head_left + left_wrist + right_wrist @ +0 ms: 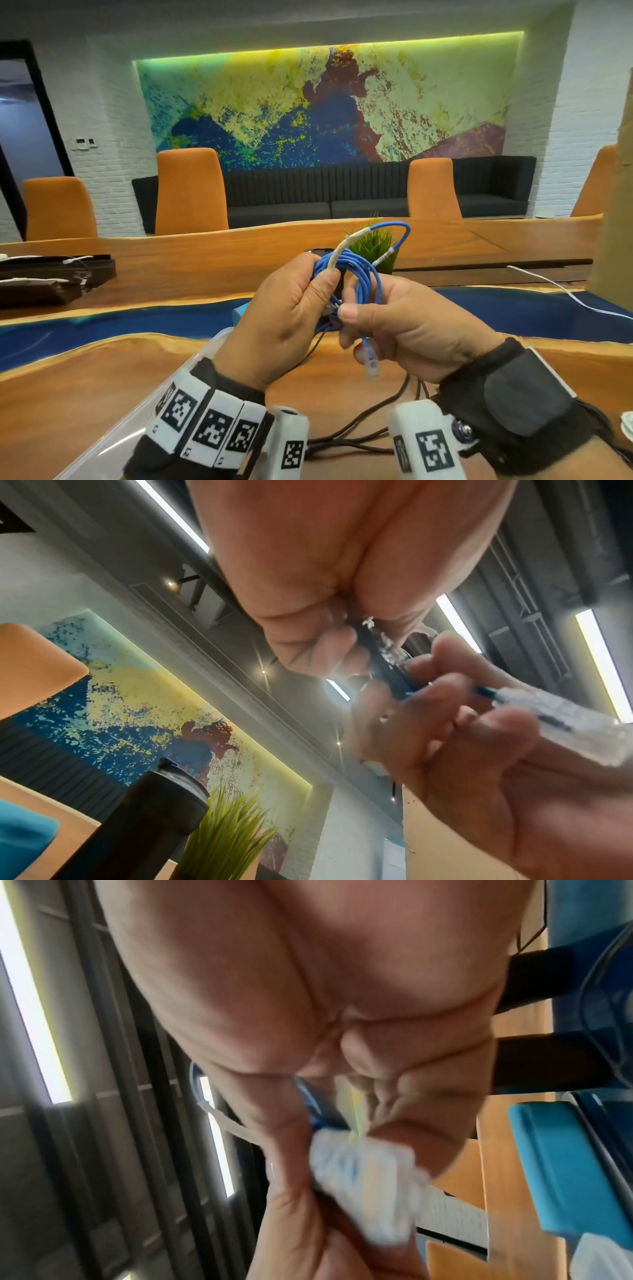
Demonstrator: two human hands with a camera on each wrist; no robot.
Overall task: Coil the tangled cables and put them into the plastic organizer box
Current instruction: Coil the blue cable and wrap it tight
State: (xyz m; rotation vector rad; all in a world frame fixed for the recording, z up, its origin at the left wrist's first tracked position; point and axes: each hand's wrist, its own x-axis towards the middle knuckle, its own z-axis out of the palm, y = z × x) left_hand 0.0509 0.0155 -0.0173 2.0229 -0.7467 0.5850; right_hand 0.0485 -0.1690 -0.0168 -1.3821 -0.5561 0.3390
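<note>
Both grips hold one thing: the left hand (291,308) has its fingers and thumb curled round a blue cable (359,274) wound into a rough round coil, and the right hand (404,329) pinches the same bundle from the other side, thumb on top. Coil and hands are raised above the worktop (102,370) near its front edge. The cable is thin, smooth and round in section; a stretch of it wrapped in pale tape arcs up and away from the coil. One free end hangs straight down past the right fingers, ending in a clear plastic plug (371,359) with its long axis upright. Below the left wrist a clear plastic organizer box (113,431) lies on the glossy wood and blue resin worktop. Thin black cables (356,431) trail loose beside it. A small green plant (376,243) stands behind the hands.
</note>
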